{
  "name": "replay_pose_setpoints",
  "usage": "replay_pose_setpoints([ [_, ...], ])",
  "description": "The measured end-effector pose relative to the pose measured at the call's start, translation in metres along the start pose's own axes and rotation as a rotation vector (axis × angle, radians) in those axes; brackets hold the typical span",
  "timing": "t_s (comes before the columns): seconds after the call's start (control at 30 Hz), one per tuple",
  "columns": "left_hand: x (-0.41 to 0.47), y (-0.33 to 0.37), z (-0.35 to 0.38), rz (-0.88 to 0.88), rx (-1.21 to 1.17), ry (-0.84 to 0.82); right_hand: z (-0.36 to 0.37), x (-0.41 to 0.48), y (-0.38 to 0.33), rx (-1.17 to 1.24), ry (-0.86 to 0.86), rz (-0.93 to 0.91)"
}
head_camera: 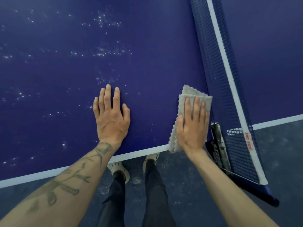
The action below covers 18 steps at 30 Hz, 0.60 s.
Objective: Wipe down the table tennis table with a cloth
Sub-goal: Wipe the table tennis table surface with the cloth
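Cloth (191, 94), head view: grey, folded, looks soft, light and limp; probably slides easily on smooth blue surface (147, 46). Lies at near edge just beside net (218, 79), near end hanging over white line. Long axis points away from person, almost parallel to net. Right hand (192, 126) presses flat on it, grip wide; palm on middle seems best hold. Left hand (111, 118) flat on surface, grip wide, holding nothing.
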<state>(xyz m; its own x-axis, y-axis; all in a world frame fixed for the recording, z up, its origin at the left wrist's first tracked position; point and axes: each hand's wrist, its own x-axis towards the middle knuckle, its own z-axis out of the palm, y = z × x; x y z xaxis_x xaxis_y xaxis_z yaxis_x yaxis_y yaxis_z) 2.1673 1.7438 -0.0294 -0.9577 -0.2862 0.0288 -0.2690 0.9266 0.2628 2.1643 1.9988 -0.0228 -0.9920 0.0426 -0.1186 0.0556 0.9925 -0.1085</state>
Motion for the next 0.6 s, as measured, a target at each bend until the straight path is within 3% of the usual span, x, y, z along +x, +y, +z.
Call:
replay_pose_setpoints([
  [0.1,0.0,-0.002,-0.001,0.017,-0.03,-0.008,0.007,0.007,-0.06,0.034,-0.006,-0.072],
  [0.2,0.001,-0.014,-0.008,0.085,-0.07,0.009,0.015,-0.017,-0.113,0.046,-0.04,-0.286],
  [0.3,0.006,-0.046,-0.021,0.136,-0.052,0.034,0.018,-0.035,-0.103,0.011,-0.078,-0.453],
  [0.4,0.011,-0.09,-0.035,0.087,-0.026,0.02,0.014,-0.027,-0.077,-0.007,-0.065,-0.268],
  [0.5,0.016,-0.128,-0.044,0.042,0.012,0.009,0.013,-0.008,-0.106,0.04,-0.029,-0.032],
  [0.6,0.023,-0.153,-0.046,0.02,0.035,0.005,0.022,-0.008,-0.17,0.102,-0.019,-0.117],
])
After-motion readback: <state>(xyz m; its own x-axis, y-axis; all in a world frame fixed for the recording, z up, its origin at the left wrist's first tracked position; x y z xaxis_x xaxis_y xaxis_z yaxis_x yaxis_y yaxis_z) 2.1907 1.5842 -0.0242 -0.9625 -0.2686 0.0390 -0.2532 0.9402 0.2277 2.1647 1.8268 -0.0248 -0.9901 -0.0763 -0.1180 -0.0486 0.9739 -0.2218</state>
